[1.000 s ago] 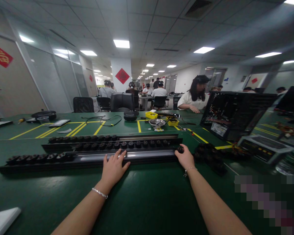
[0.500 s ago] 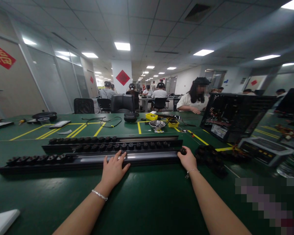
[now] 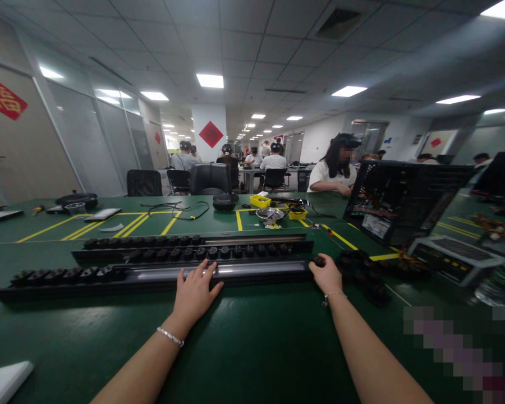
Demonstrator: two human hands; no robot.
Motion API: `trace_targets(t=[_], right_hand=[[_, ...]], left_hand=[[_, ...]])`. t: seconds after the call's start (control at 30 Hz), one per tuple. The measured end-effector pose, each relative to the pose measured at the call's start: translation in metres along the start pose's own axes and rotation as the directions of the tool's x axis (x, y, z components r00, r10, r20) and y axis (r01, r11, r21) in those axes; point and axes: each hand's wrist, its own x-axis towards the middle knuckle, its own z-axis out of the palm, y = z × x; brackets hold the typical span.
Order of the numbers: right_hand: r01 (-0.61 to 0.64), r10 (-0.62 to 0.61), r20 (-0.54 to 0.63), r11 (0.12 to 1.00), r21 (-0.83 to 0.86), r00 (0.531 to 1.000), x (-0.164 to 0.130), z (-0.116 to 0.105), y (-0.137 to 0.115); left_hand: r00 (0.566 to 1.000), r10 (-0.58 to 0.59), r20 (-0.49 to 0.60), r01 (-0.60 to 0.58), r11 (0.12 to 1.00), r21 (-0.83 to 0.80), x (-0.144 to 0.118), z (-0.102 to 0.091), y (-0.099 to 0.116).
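A long black rail with a shiny top strip lies crosswise in front of me. Small round black pieces, perhaps socket modules, sit in a row along its left part. My left hand rests on the middle of this rail, fingertips on the strip and fingers apart. At the rail's right end, my right hand pinches one small black round piece between thumb and fingers; its underside is hidden. Just behind lie more black rails carrying similar pieces. A pile of loose black pieces is right of my right hand.
An open computer case and a power supply unit stand on the right of the green table. Farther back are a metal bowl, yellow bins and a black cable. A co-worker sits across the table.
My right hand, with the small black piece, has shifted slightly right along the rail's end. My left hand stays in place. The co-worker's arm has moved right, toward the computer case.
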Motion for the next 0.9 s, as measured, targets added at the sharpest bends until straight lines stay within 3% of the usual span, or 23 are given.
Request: trace_targets(t=[0.37,0.6,0.73,0.8,0.9], right_hand=[[-0.049,0.048,-0.012,0.974,-0.220,0.999,0.009,-0.024,0.017],[0.068,-0.056,0.044,0.933,-0.353,0.997,0.015,-0.023,0.026],[0.158,-0.160,0.030,0.896,-0.414,0.987,0.015,-0.019,0.029],[0.164,-0.176,0.016,0.879,-0.447,0.984,0.014,-0.018,0.029],[0.150,-0.184,-0.018,0.848,-0.508,0.983,0.013,-0.019,0.028]], left_hand=[[1.000,0.000,-0.001,0.000,1.000,0.003,0.000,-0.001,0.000],[1.000,0.013,0.001,-0.013,0.999,-0.033,-0.001,0.001,-0.004],[0.996,0.093,-0.001,-0.093,0.990,-0.106,-0.001,-0.001,-0.018],[0.993,0.109,-0.053,-0.114,0.987,-0.112,0.001,-0.004,-0.030],[0.983,-0.009,-0.186,-0.001,0.999,-0.051,0.005,-0.009,-0.056]])
